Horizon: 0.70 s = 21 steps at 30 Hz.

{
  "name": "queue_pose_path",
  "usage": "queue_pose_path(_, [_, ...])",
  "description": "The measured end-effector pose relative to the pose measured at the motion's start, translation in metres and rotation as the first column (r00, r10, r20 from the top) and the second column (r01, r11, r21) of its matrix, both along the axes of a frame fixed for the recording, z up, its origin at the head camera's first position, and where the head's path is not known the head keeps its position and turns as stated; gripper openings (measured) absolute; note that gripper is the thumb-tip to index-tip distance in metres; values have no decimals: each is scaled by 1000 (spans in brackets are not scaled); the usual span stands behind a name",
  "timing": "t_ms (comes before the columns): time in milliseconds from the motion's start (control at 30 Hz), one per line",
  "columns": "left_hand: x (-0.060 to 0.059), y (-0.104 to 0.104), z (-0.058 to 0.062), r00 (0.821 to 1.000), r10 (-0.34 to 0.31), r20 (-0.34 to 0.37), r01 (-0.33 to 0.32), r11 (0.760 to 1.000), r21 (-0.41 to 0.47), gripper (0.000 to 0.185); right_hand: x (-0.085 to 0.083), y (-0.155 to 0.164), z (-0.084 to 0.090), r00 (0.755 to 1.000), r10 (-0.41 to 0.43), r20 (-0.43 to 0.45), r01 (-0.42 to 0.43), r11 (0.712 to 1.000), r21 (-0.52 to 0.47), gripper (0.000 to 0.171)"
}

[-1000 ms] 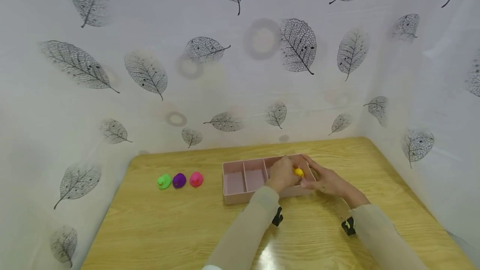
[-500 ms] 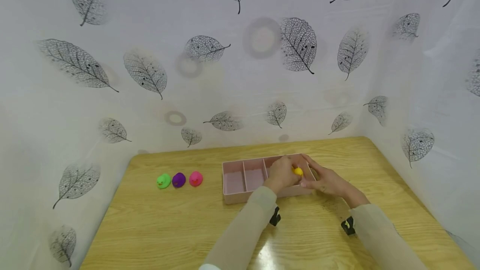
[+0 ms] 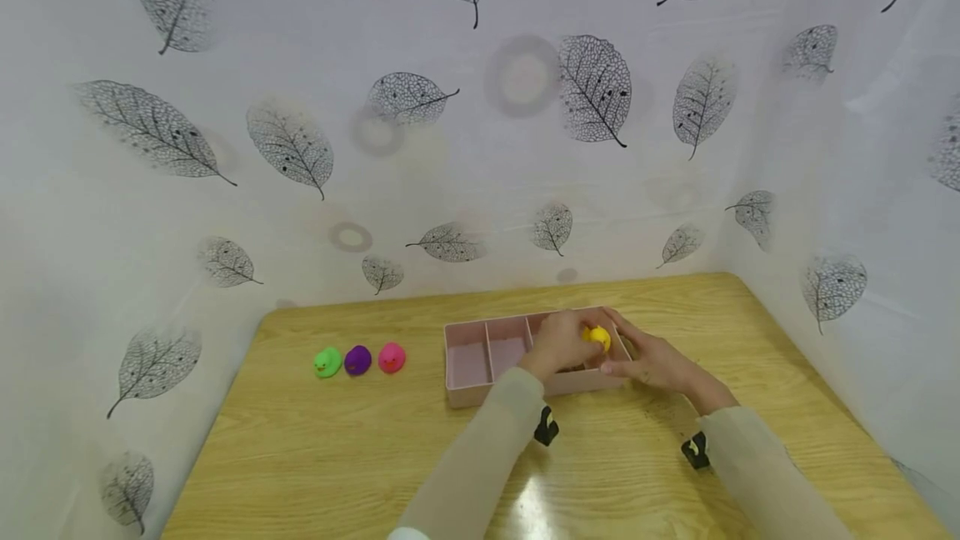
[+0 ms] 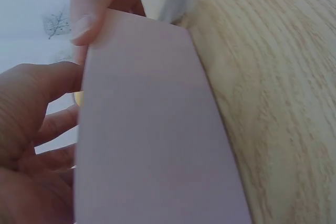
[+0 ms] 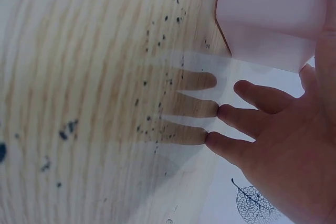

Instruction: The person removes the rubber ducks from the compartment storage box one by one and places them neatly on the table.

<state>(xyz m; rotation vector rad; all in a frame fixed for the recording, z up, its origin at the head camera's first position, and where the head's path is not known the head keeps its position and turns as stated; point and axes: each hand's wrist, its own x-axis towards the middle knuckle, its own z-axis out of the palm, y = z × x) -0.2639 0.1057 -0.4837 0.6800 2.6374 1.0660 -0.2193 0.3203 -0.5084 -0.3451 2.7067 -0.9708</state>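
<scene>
In the head view, a pink divided box (image 3: 469, 395) stands on the table. My left hand (image 3: 558, 343) reaches over it and pinches a yellow rubber duck (image 3: 598, 338) at the rightmost compartment. The left wrist view shows the left hand (image 4: 26, 114) behind the box's front wall (image 4: 147, 119), with only a sliver of yellow between the fingers. My right hand (image 3: 662, 363) grips the box's right end, thumb at the front corner and index finger toward the back one. Its other fingers spread beside the box in the right wrist view, where the right hand (image 5: 286, 135) overlaps the box's end (image 5: 273, 9).
Left of the box, a green duck (image 3: 327, 362), a purple duck (image 3: 357, 361) and a pink duck (image 3: 392, 358) sit in a row on the wooden table (image 3: 337, 457). A white leaf-printed curtain (image 3: 450, 173) hangs around the table's back and sides.
My left hand has shifted slightly left, and the yellow duck has come up a little, with more of it showing. The right hand keeps its hold on the box's end.
</scene>
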Motion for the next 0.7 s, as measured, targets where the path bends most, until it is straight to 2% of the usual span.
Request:
queue_pose_path(200, [-3, -8, 7, 999, 30, -18, -30, 999, 21, 33, 0, -2, 1, 999, 21, -25, -21, 1000, 7, 100])
queue_pose_path(400, [-2, -20, 17, 998, 47, 43, -52, 988, 144, 33, -1, -2, 0, 999, 22, -27, -22, 1000, 13, 99])
queue_pose_path(567, [-3, -25, 17, 996, 56, 65, -71, 968, 240, 31, -1, -2, -1, 1000, 19, -25, -19, 1000, 13, 98])
queue_pose_path(700, [-5, -28, 13, 994, 59, 95, -88, 932, 351, 31, -1, -2, -2, 1000, 5, -15, -5, 1000, 6, 97])
